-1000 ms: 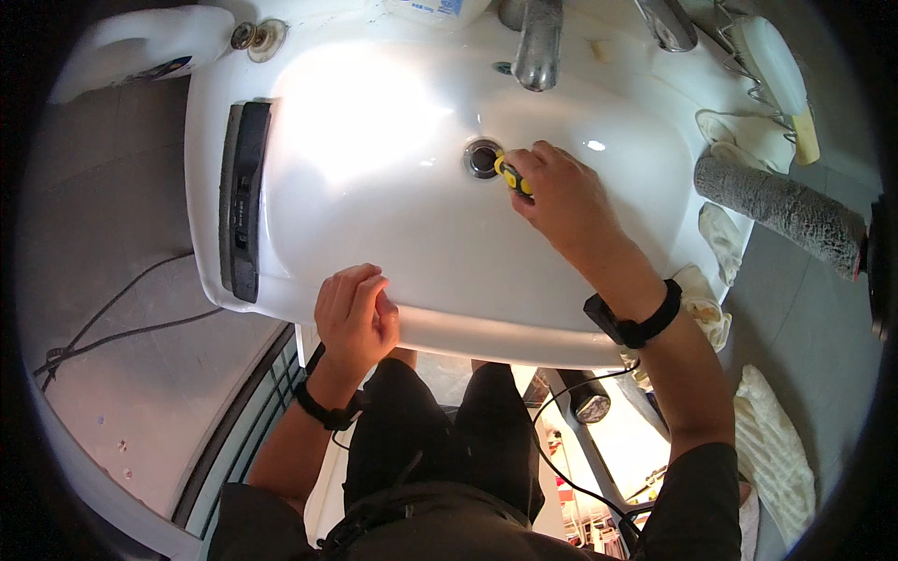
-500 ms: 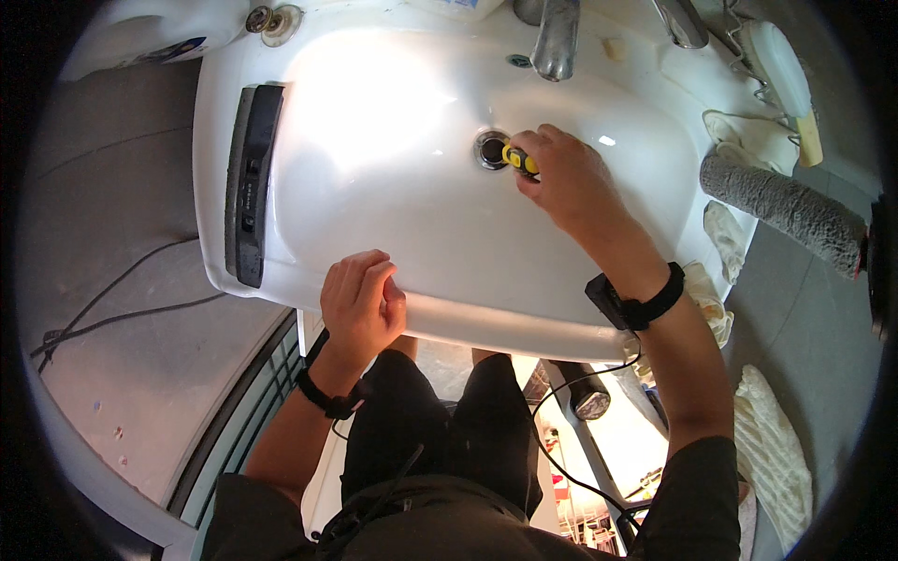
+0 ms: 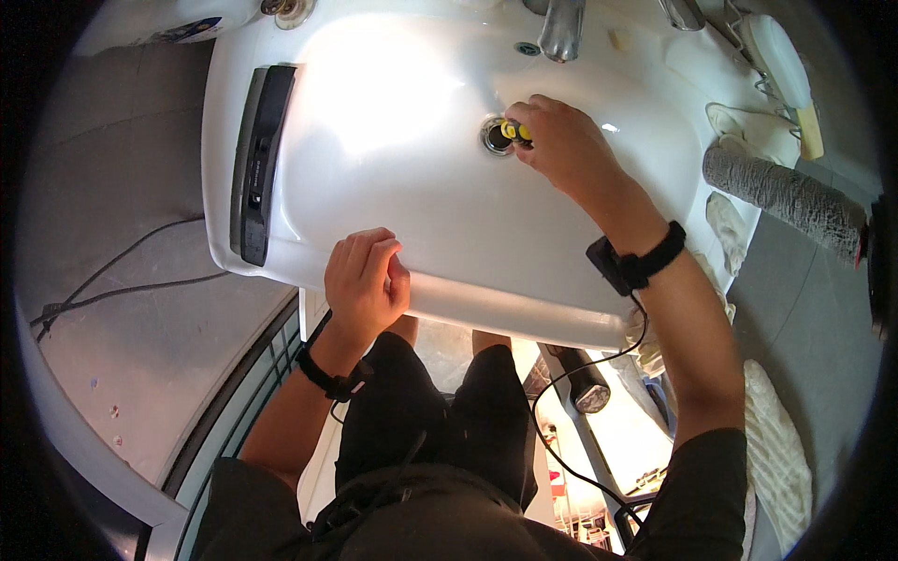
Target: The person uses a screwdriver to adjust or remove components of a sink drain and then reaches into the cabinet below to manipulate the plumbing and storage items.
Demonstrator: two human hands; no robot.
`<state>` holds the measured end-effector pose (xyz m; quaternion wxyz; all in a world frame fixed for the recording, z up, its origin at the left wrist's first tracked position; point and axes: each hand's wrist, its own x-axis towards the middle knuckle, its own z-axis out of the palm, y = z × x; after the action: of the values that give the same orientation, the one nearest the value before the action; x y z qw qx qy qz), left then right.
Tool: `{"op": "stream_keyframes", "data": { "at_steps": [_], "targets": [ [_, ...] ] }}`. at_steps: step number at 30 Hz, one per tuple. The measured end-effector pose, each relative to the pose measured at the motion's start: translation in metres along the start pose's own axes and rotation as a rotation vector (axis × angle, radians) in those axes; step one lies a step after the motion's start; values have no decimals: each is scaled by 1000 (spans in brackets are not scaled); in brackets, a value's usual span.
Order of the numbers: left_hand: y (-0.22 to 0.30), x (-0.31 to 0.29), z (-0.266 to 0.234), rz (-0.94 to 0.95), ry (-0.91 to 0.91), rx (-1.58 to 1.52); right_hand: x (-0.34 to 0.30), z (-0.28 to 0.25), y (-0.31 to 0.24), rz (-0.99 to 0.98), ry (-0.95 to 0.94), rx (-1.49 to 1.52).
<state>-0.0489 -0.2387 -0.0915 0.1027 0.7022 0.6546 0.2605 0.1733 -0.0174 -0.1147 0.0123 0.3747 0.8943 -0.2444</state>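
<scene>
The right hand (image 3: 561, 145) reaches into the white sink (image 3: 393, 122) and its fingers (image 3: 528, 117) are closed around a small yellow and black tool (image 3: 513, 131), which looks like the handle of a screwdriver, though most of it is hidden by the hand. The tool stands directly over the metal drain (image 3: 493, 136) in the middle of the basin, and it seems to touch the drain. The left hand (image 3: 365, 280) rests on the front rim of the sink, with the fingers curled over the edge and gripping it; it holds nothing else. Each wrist carries a black band, and from the right one a thin black cable (image 3: 561, 374) hangs down. A long black object (image 3: 260, 164) lies on the left ledge of the sink. The metal faucet (image 3: 564, 28) stands behind the drain at the top. To the right of the sink lies a grey roller (image 3: 781, 196) with a rough surface, near some pale cloths (image 3: 748, 126)
</scene>
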Motion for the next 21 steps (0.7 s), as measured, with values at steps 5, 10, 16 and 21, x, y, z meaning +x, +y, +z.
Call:
{"op": "stream_keyframes", "data": {
  "at_steps": [5,10,16,21],
  "targets": [
    [1,2,1,16,18,10,10,-3,0,-80,-62,-124],
    [1,-3,-1,-11,-21,-5,9,-14,-4,-45,-61,-91],
    [6,2,0,2,1,-12,-10,-20,10,-87,56,47],
    [4,-2,-5,-25,-3,4,-42,-104,-19,147,48,261]
  ]
}}
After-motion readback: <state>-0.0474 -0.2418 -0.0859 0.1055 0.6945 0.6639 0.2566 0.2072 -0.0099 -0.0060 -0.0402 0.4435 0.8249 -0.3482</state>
